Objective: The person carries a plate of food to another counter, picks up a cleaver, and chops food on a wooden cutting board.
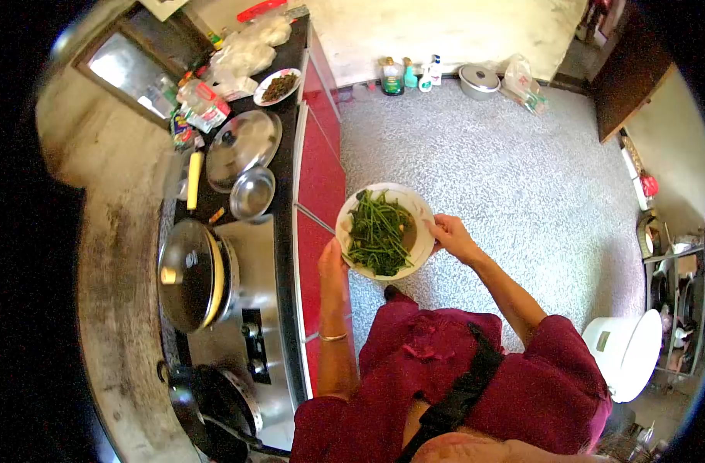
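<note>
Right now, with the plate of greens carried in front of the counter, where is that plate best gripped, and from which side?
Probably at the bare rim of the plate of greens, from opposite sides. It is wide, shallow and level, with wet-looking greens piled in the middle, so edge grips keep it flat. The left hand and right hand hold it that way.

plate (422, 218): white | vegetables (376, 231): dark green | sleeves (557, 378): dark red | bracelet (332, 337): gold | floor (491, 162): grey, speckled | cabinet doors (319, 166): red | desk (291, 108): black | pot lid (184, 274): dark with yellow rim | bucket (626, 351): white | bowl (252, 193): silver
</note>
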Demonstrator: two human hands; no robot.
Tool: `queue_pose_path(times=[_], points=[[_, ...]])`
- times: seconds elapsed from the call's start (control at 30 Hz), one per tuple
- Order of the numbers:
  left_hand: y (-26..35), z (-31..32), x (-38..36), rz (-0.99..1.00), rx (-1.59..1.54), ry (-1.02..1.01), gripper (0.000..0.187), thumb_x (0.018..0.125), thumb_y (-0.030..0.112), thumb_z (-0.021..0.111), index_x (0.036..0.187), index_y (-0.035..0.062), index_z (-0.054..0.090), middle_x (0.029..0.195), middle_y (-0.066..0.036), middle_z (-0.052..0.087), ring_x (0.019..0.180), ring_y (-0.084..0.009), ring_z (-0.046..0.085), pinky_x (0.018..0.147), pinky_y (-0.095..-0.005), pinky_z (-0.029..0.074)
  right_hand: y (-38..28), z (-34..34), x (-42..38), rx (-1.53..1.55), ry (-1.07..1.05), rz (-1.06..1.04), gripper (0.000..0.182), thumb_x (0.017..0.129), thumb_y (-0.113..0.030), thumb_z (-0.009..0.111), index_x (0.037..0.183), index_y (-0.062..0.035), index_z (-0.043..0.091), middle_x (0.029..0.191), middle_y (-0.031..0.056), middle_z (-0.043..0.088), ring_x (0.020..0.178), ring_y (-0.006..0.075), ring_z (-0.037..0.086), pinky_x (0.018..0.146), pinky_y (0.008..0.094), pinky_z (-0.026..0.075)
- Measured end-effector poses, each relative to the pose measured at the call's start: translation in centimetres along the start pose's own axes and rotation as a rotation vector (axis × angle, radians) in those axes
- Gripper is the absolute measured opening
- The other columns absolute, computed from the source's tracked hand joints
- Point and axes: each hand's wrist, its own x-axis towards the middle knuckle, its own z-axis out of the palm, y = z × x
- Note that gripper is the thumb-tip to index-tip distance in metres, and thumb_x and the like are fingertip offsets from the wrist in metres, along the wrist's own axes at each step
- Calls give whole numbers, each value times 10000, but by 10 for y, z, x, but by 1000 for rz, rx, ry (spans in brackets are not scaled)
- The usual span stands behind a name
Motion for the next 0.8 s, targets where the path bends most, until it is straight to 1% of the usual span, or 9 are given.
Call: queue_pose_path(times=[0.07,0.23,0.3,0.33,0.37,0.43,0.53,0.67,0.8], points=[[7,-1,44,22,35,-23,418,938,351,403,1181,26,505,1064,-70,598,905,-137,593,730,-257,492,-13,-5,28,23,60,-5,360,914,-245,468,1069,76,512,853,127,620,724,181,628,596,301,547],[26,21,132,-24,119,-82,402,930,292,443,1201,-2,486,1083,-71,594,917,-137,594,738,-265,498,-21,-38,95,54,150,-69,343,922,-245,451,1007,78,533,776,121,625,667,174,628,569,297,541],[35,39,163,-62,89,-137,361,911,179,502,1194,-43,479,1114,-84,573,972,-135,551,856,-265,428,-23,-58,125,-16,149,-22,335,923,-240,450,985,78,539,755,121,623,646,169,624,563,296,540],[37,48,179,-108,80,-108,409,872,120,557,1226,-52,447,1140,-95,563,994,-138,543,872,-277,421,-18,-68,143,-29,177,-82,329,924,-237,449,961,75,550,731,115,621,612,161,618,542,294,535],[33,52,192,-114,87,-106,409,872,120,557,1226,-52,447,1140,-95,563,994,-138,543,872,-277,421,-17,-80,155,-20,177,-78,329,924,-237,449,961,75,550,731,115,621,612,161,618,542,294,535],[29,61,227,-27,153,-176,465,838,72,589,1251,-58,416,1161,-107,553,1016,-153,539,888,-284,413,-40,-96,185,108,171,2,340,918,-261,472,972,64,551,769,98,619,660,147,615,564,276,524],[44,76,275,-98,138,-84,509,813,47,609,1264,-61,398,1183,-121,540,1050,-175,531,904,-292,408,-55,-119,247,0,108,-44,323,926,-248,454,975,54,557,749,79,619,626,135,605,547,274,518],[69,102,328,-39,100,-163,518,817,73,610,1266,-62,391,1199,-133,532,1078,-190,525,912,-297,410,-77,-153,303,23,92,-41,315,924,-237,456,953,60,557,727,77,616,619,141,607,533,282,526],[81,118,391,-58,124,-68,482,835,109,594,1249,-57,410,1170,-125,549,1024,-179,554,859,-278,444,-105,-177,366,-1,46,-50,319,924,-239,458,932,66,552,720,87,616,608,150,617,515,277,528]])
